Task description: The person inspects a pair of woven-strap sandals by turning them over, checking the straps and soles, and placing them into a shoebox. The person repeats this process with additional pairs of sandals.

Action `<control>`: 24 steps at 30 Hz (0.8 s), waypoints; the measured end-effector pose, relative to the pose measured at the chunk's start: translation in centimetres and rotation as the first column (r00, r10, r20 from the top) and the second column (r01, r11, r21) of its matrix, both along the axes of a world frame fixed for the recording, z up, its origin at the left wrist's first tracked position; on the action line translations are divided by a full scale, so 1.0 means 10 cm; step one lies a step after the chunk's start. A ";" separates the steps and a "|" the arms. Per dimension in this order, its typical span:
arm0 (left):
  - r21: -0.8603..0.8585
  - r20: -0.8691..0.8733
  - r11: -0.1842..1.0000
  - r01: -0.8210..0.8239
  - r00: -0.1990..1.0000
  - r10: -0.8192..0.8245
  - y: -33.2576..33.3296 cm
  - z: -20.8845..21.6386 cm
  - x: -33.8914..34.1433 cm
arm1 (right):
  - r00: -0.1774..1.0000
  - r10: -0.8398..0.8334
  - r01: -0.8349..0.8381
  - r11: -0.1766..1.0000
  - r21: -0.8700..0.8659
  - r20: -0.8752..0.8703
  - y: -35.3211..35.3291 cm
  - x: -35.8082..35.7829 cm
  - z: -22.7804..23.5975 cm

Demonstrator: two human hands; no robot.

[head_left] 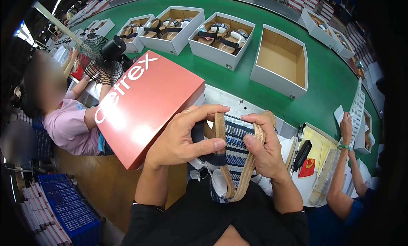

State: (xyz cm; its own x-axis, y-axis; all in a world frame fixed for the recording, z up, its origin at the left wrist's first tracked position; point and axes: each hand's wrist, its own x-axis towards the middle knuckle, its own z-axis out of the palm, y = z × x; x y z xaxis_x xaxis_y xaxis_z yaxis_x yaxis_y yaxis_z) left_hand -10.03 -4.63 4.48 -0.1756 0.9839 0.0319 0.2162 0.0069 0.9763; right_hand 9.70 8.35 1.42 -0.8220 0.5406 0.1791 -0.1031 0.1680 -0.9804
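Striped sandal [239, 137] is right up close between your left hand [187, 135] and right hand [266, 150], thumbs and fingers clamped on its tan edges. Looks like a check-over to me, so next probably wants an even grip. Red box [148, 106] crowds your left fingers; open box [281, 55] sits beyond the right ones.

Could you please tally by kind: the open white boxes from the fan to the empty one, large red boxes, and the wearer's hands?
White boxes with sandals: 3
Empty white box: 1
Large red box: 1
Hands on striped footwear (left hand, right hand): 2
Total: 7
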 end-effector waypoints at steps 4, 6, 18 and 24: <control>0.030 0.138 0.998 -0.046 0.990 0.042 0.01 -0.17 0.06 | 0.999 -0.021 0.017 0.992 -0.128 -0.026 -0.02 0.01 -0.15; 0.054 0.187 0.997 -0.052 0.981 0.041 0.03 -0.25 0.06 | 0.999 -0.026 0.021 0.986 -0.165 -0.025 -0.02 0.01 -0.17; -0.027 0.408 1.000 0.016 0.913 -0.003 0.12 -0.38 0.00 | 0.999 -0.048 0.041 0.963 -0.266 -0.022 -0.02 -0.02 -0.24; -0.014 0.385 1.000 0.006 0.923 0.000 0.14 -0.40 0.00 | 0.998 -0.057 0.063 0.969 -0.237 0.032 -0.01 -0.01 -0.20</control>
